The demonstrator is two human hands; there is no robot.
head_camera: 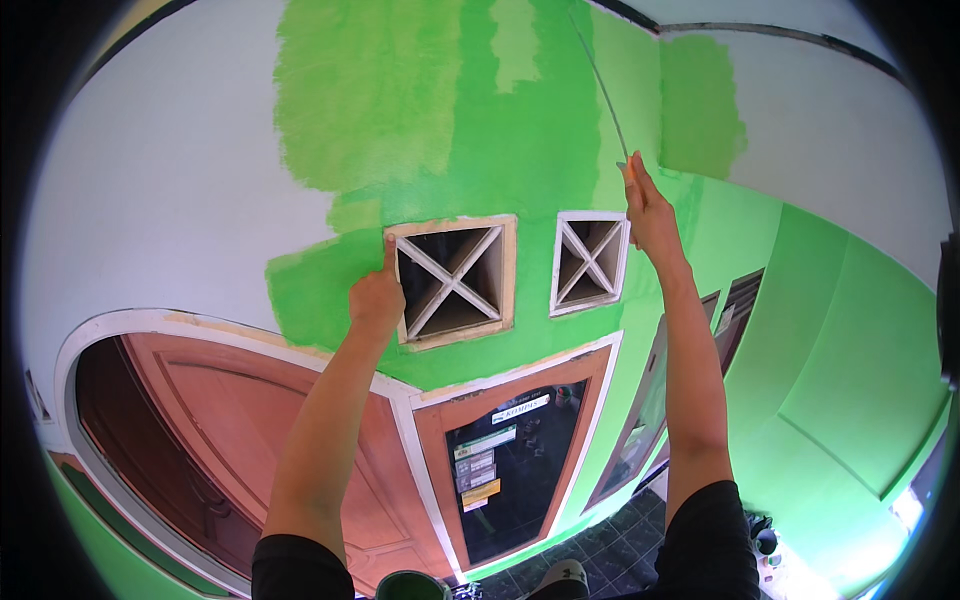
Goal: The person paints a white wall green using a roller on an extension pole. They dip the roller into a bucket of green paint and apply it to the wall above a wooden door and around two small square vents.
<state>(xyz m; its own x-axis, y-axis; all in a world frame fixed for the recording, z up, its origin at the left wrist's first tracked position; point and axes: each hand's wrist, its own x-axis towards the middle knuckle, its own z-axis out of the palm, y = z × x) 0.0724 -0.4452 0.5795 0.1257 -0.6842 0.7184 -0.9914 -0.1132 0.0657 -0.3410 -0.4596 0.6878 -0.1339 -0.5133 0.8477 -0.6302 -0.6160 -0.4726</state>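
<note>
My left hand (pixel 377 298) points with its index finger at the upper left corner of a vent frame (pixel 508 274) with X-shaped bars, the fingertip on or very near the edge; it holds nothing. My right hand (pixel 651 221) is raised before the wall, right of a smaller white vent frame (pixel 624 259). It grips the orange handle of a long thin rod (pixel 609 105), perhaps a paint roller's metal frame; its far end is indistinct against the wall. Fresh green paint (pixel 517 157) covers the wall around both vents, with patchy edges against the pale wall (pixel 165 165).
Below are a reddish-brown wooden door (pixel 247 405) and a glazed window (pixel 525 465) bearing stickers. A container of green paint (pixel 411 585) stands at the bottom edge, beside a shoe (pixel 564 577). Dark floor tiles (pixel 600 551) show far below; several pots (pixel 765 540) stand at right.
</note>
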